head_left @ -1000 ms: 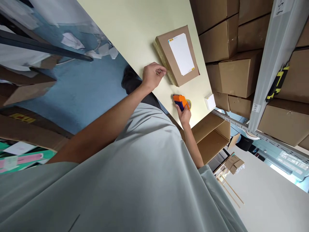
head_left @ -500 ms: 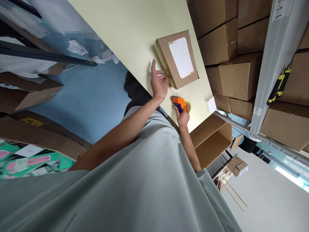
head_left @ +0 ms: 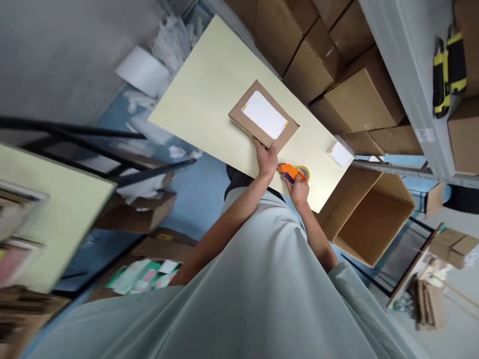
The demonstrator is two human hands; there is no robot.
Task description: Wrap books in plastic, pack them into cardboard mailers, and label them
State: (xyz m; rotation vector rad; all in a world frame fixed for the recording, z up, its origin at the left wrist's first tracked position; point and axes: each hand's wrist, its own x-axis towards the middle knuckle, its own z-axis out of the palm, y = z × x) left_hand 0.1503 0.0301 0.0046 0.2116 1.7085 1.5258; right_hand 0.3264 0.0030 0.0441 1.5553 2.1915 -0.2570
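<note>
I can't read any text. White label (head_left: 265, 114) on my cardboard box (head_left: 256, 128): corner marks (head_left: 286, 123) too small. Tag (head_left: 424, 135) on shelf post (head_left: 409, 70): blurred.

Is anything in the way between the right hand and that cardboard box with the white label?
Yes: the orange tape dispenser held in the right hand lies between it and the cardboard box. The left hand is at the box's near edge.

blue floor (head_left: 190, 197) beneath a pale yellow table (head_left: 194, 104); grey metal shelving (head_left: 406, 60) alongside.

Head-worn view; forward, downward (tilted)
</note>
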